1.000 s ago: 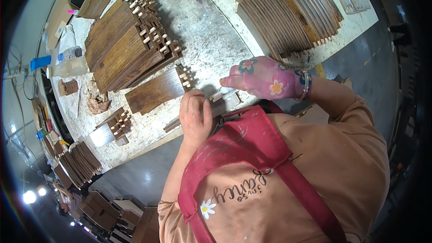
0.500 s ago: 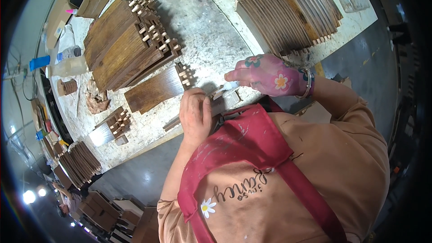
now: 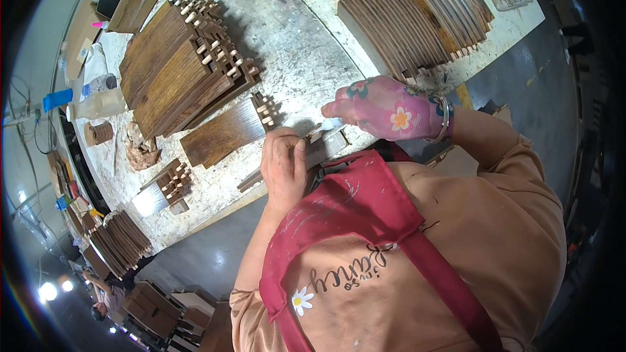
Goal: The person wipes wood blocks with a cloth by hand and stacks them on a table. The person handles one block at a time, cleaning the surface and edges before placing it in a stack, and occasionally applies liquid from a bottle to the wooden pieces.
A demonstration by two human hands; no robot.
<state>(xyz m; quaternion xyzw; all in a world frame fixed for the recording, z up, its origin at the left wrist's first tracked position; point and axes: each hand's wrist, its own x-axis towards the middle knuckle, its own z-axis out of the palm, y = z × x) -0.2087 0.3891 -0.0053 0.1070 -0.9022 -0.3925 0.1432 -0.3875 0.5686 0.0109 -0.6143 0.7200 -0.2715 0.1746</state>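
Observation:
My right hand (image 3: 391, 112), in a pink flowered glove, is closed around a small whitish squeeze bottle (image 3: 331, 124), mostly covered by the fingers. Its narrow tip points left, close over a wooden board (image 3: 326, 148) at the table's near edge. My bare left hand (image 3: 284, 161) has its fingers bent together on that board's left part, gripping it. Just beyond the left hand lies a brown wooden panel (image 3: 225, 132) with pale dowels sticking out of its right end.
A large stack of brown panels with dowels (image 3: 176, 75) stands behind at left. A long row of upright boards (image 3: 411, 19) stands at back right. Shorter doweled pieces (image 3: 163, 189) lie near left, and a plastic bottle (image 3: 101, 104) lies at the far left edge.
My right hand has shifted very slightly left with the bottle, whose tip stays over the board. My left hand keeps its place. The whole view has tilted a little.

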